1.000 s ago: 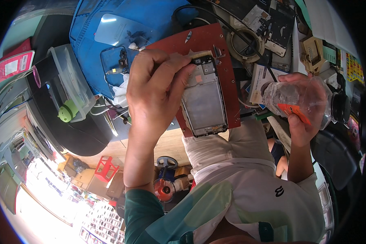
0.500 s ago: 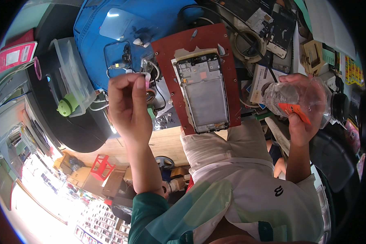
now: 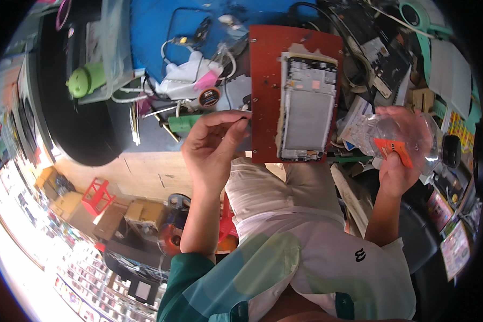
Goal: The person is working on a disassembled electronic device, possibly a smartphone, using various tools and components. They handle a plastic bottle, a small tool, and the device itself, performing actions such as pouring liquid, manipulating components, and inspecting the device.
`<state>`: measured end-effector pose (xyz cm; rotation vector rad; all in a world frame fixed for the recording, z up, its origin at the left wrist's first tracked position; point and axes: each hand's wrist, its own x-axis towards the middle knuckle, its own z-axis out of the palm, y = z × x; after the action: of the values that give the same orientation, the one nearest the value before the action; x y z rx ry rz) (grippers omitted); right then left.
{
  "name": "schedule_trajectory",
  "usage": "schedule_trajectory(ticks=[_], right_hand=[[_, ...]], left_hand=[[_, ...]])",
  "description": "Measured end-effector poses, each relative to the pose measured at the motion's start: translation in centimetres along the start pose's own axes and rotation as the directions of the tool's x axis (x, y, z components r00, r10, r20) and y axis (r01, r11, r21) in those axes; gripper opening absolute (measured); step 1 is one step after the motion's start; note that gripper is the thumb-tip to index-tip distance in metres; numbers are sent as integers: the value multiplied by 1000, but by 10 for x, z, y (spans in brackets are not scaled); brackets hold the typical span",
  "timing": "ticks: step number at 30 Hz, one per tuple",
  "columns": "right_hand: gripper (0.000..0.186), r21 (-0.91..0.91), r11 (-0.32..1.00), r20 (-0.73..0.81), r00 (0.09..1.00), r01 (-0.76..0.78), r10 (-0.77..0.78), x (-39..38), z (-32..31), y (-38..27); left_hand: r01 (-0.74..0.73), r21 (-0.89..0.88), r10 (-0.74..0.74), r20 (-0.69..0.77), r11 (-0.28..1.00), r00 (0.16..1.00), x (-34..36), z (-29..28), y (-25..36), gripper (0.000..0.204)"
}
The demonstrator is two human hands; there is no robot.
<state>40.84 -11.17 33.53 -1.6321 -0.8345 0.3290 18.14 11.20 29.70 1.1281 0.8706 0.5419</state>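
My right hand (image 3: 394,180) is wrapped round a clear plastic bottle (image 3: 374,131) with an orange label and a black cap. The bottle lies on its side, cap end to the right. My left hand (image 3: 209,150) is closed in a pinch beside the left edge of a red board (image 3: 265,102). A small dark spot shows at its fingertips, too small to name. On the board lies a stripped phone frame (image 3: 307,115), its grey inner plate facing up, with tan residue along its left side.
A green screwdriver handle (image 3: 183,123), a round dark tin (image 3: 209,97) and white cables crowd the bench at left. Behind them lies a blue mat (image 3: 153,32). Phone parts (image 3: 383,53) pile up at the back right. A black cable arches over the board's right side.
The view has turned, shifting the board to the right in the picture. My left hand, still pinched, has come nearer the board's left edge. My right hand keeps hold of the bottle.
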Motion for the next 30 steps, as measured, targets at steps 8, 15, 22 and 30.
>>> schedule_trajectory(ticks=[8, 15, 22, 30], right_hand=[[74, -26, 1000, 53, 999, 14, -13, 9, 10, -9], [72, -6, 999, 75, 996, 44, -43, 12, 20, -11], [70, -30, 998, 67, 997, 51, -49, 7, 13, -8], [71, -45, 998, 36, 998, 46, -44, 2, 5, -6]], left_hand=[[-10, 29, 12, -63, 1000, 998, -7, -3, -16, 19], [-268, 477, 316, -21, 837, 949, 13, 16, -23, 12], [-352, 608, 434, 12, 712, 901, 51, 27, -19, 13], [-263, 578, 350, -42, 773, 936, 49, 32, -21, 19]])
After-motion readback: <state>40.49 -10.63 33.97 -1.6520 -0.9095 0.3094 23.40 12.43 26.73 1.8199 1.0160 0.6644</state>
